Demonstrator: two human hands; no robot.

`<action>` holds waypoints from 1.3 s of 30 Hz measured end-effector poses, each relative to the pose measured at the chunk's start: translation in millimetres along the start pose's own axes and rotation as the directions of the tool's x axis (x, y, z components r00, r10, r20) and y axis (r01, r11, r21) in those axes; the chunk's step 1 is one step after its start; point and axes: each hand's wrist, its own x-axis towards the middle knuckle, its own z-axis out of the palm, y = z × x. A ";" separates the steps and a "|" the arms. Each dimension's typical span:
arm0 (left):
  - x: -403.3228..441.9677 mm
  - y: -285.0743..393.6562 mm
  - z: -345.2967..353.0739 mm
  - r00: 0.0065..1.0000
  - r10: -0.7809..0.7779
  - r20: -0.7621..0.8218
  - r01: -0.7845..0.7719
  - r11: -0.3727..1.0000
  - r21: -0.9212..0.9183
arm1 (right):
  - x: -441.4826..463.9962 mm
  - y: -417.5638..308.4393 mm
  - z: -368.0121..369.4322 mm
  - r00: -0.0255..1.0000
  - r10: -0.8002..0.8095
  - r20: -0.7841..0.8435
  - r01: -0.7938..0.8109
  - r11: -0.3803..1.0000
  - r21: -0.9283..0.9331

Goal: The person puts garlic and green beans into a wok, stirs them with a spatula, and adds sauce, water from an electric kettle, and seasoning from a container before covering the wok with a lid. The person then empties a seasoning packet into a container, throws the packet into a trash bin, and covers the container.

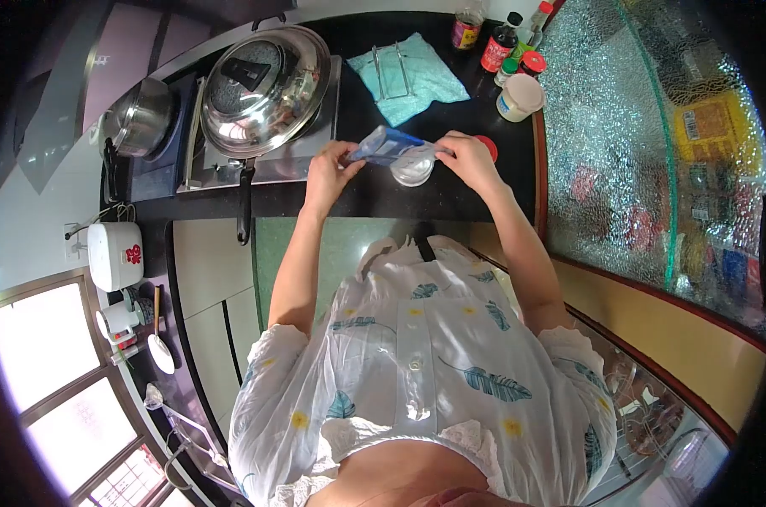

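A blue and clear plastic packet (pixel 387 145) is stretched between my two hands above the counter's front edge. My left hand (pixel 328 176) pinches its left end, and my right hand (pixel 470 162) pinches its right end. Just below the packet stands a small round container (pixel 413 171) with something white in it; the packet partly covers its top. Whether anything is pouring from the packet, I cannot tell. A red lid (pixel 488 147) lies behind my right hand, which partly hides it.
Left of my hands, a lidded steel wok (pixel 269 93) sits on the stove, its handle (pixel 245 203) jutting forward. A pot (pixel 142 118) stands farther left. Behind are a teal cloth (pixel 429 80) with a metal rack, several bottles and a white tub (pixel 520 97). Textured glass (pixel 607 144) borders the right.
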 end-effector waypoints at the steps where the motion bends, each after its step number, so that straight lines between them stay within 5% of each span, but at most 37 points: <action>1: 2.4 -2.3 0.0 1.000 -0.009 -0.001 0.009 1.000 0.006 | 4.3 0.7 -1.3 1.000 0.006 -0.024 -0.005 0.998 0.055; 4: -8.8 -6.9 1.3 0.999 -0.050 0.008 0.050 0.998 0.028 | 2.0 -3.1 2.7 0.999 0.034 -0.040 -0.027 0.985 0.169; 9: -9.7 -3.1 2.0 1.000 -0.004 -0.019 0.005 1.000 0.013 | 4.3 2.7 2.4 0.998 0.028 0.051 -0.028 1.000 0.014; 12: -9.1 3.6 0.7 0.998 -0.048 -0.029 0.048 0.999 0.014 | 5.1 2.3 5.4 0.991 0.099 -0.093 -0.071 0.960 0.269; 15: -12.0 14.3 1.4 0.999 -0.045 -0.002 0.045 0.995 0.092 | 0.6 11.0 7.0 0.992 0.109 0.064 -0.111 0.993 0.036; 18: -8.1 16.2 -1.1 0.999 -0.045 -0.028 0.046 0.998 0.045 | -0.2 14.4 11.1 0.980 0.183 -0.072 -0.155 0.945 0.289; 20: -13.1 13.8 3.2 0.998 -0.064 0.008 0.062 0.985 0.158 | -1.6 18.9 11.4 0.994 0.108 -0.035 -0.102 0.982 0.158; 22: -21.3 3.7 10.2 0.991 -0.131 0.002 0.131 0.986 0.101 | 2.3 0.0 2.7 0.958 0.285 0.009 -0.275 0.916 0.293; 23: -26.0 -2.5 15.7 0.990 -0.137 -0.026 0.139 0.986 0.088 | 5.8 12.5 8.9 0.995 0.079 -0.065 -0.069 0.989 0.132; 24: -30.2 -5.7 19.8 0.986 -0.166 -0.029 0.168 0.979 0.113 | 10.0 16.6 9.6 0.999 0.049 -0.010 -0.047 0.990 0.132; 25: -36.2 -12.4 29.1 0.984 -0.163 -0.067 0.170 0.980 0.106 | 13.6 1.8 2.3 0.973 0.220 0.065 -0.229 0.947 0.224; 26: -39.1 -18.9 33.9 0.978 -0.200 -0.054 0.201 0.979 0.023 | 24.5 -5.1 2.7 0.987 0.157 0.029 -0.159 0.944 0.290; 30: -73.7 -39.2 69.0 0.945 -0.322 -0.050 0.269 0.858 -0.437 | 57.7 -65.9 -9.8 0.976 -0.196 0.090 0.195 0.981 0.026; 34: -129.2 -42.3 90.2 0.897 -0.442 0.013 0.392 0.782 -0.485 | 70.9 -156.0 -8.7 0.916 -0.252 0.313 0.317 0.932 -0.178; 36: -173.9 -50.4 97.5 0.886 -0.462 -0.045 0.395 0.802 -0.448 | 69.9 -183.2 6.5 0.846 -0.401 0.352 0.498 0.830 -0.252; 39: -265.6 -51.6 64.7 0.808 -0.581 0.096 0.571 0.735 -0.365 | 55.7 -232.8 41.8 0.734 -0.523 0.434 0.653 0.719 -0.237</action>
